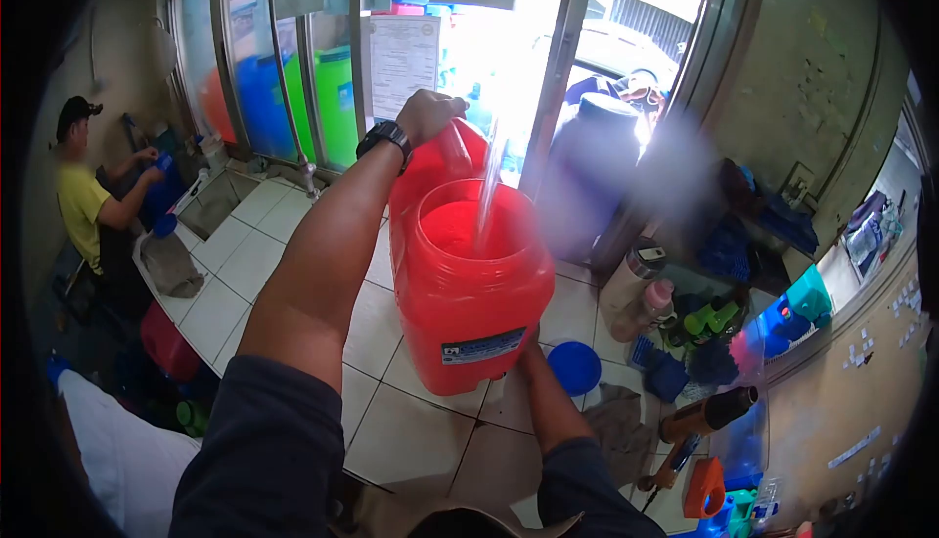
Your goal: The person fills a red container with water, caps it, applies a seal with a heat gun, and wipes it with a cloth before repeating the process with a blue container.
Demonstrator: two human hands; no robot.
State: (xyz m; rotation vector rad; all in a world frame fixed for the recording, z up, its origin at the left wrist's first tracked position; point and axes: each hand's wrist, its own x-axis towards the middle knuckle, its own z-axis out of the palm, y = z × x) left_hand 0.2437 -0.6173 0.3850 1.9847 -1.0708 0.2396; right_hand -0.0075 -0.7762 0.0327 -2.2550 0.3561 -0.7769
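Observation:
A large red plastic water container (469, 308) with a wide open mouth and a label low on its side is in front of me over the tiled counter. A stream of water (489, 171) runs down into its mouth; glare hides the upper end. My left hand (427, 115), with a dark watch at the wrist, is closed at the container's handle at the far top. My right hand (526, 352) is against the container's lower right side and underside, its fingers mostly hidden. A round blue lid (574, 368) lies on the tiles to the right of it.
White counter tiles (411, 430) surround the container. Right of it stand a large bluish drum (597, 156), tumblers (631, 289) and a dark bottle (709, 413). A grey cloth (618, 425) lies near my right arm. At left, a person in yellow (83, 205) handles a blue container (161, 186).

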